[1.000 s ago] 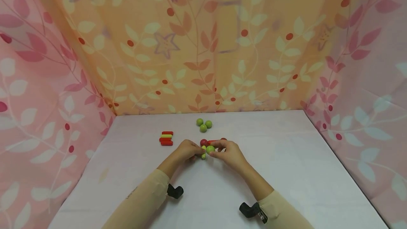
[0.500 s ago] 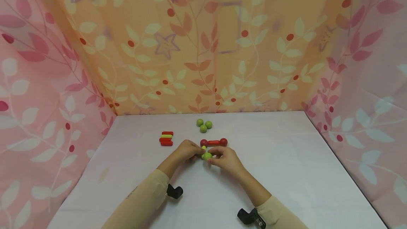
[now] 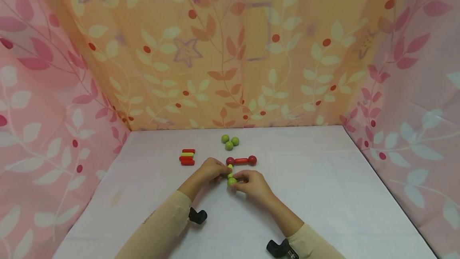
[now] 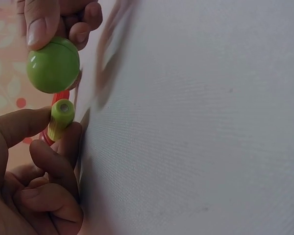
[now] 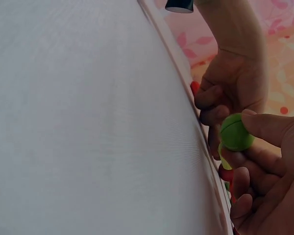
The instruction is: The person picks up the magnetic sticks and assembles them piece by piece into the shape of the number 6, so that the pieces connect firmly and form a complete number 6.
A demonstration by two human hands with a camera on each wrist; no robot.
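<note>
My left hand (image 3: 213, 169) pinches a short yellow-green rod (image 4: 61, 116) between thumb and fingers; its near end shows a small pale round spot. A glossy green ball (image 4: 53, 66) is pinched by my right hand (image 3: 253, 182), close to that end; in the left wrist view, it appears beside the rod end, and whether they touch I cannot tell. The rod's far end meets a red ball (image 3: 230, 161). From there a red rod (image 3: 241, 161) runs right to a second red ball (image 3: 252, 160). Fingers hide part of the yellow-green rod.
Left of my hands, several red and yellow rods (image 3: 187, 158) lie stacked side by side on the white table (image 3: 323, 195). Three green balls (image 3: 229, 145) sit together toward the back. Patterned cloth (image 3: 223, 51) walls enclose the table at the back and both sides.
My right hand has carried the green ball toward me and slightly left, to the rod's near end, uncovering the red rod and right red ball. The left hand stays in place.
</note>
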